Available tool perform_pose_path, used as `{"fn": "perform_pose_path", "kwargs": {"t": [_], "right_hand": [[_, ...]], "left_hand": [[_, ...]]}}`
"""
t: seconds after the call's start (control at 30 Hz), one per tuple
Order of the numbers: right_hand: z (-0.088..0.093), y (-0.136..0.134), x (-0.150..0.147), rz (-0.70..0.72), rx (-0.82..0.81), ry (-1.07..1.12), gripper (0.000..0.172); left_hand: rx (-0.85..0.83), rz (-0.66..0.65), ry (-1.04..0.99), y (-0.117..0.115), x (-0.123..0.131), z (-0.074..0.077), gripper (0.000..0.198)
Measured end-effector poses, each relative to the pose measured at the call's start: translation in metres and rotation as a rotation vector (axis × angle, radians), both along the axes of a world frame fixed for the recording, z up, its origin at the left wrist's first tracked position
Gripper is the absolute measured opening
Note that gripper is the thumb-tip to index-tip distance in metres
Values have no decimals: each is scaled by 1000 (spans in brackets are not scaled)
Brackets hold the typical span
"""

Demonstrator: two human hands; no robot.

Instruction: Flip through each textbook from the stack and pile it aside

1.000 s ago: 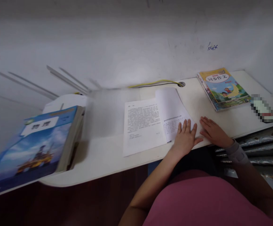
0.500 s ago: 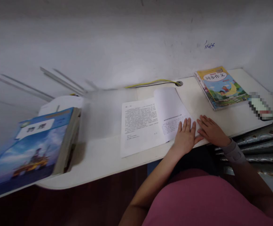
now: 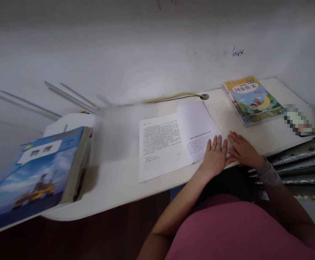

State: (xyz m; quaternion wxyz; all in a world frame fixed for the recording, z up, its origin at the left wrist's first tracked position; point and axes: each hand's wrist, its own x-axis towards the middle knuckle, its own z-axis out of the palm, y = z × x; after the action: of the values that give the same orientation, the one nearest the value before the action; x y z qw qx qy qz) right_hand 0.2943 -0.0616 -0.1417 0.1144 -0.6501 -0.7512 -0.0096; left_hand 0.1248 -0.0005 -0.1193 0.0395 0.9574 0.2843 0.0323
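An open booklet [image 3: 161, 144] with printed pages lies on the white desk, its right page curving up a little. My left hand [image 3: 215, 154] rests with outstretched fingers on the lower right part of that page and holds nothing. Beside it, my right hand [image 3: 242, 148] lies flat at the booklet's right edge, fingers extended, with a grey band [image 3: 268, 173] round the wrist. The thumbs of both hands are close together near the desk's front edge. Whether the right fingertips touch the paper I cannot tell.
Thick blue textbooks [image 3: 49, 169] are stacked at the left end of the white desk [image 3: 114, 187]. A colourful book stack [image 3: 255, 99] lies at the back right, near a pixelated phone-like object [image 3: 299, 121]. A yellow cable [image 3: 173, 96] runs along the wall into a desk hole [image 3: 205, 96].
The view has shifted slightly. Both hands remain at the booklet's right side with hardly any movement, and the pages lie as before.
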Motion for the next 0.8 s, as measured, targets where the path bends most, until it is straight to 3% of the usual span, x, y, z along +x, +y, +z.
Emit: {"fn": "perform_pose_path", "kwargs": {"t": [0.2,0.4,0.8], "right_hand": [[2,-1,-1,-15,-15,-40,61],[3,-2,-2,-175,18,-108,53],[0,1,-1,-188,28,-93,51]], "left_hand": [[-22,-14,5,-1,1,1,76],[-26,-24,45,-2,-2,4,78],[-47,-67,56,-15,-6,6,80]]}}
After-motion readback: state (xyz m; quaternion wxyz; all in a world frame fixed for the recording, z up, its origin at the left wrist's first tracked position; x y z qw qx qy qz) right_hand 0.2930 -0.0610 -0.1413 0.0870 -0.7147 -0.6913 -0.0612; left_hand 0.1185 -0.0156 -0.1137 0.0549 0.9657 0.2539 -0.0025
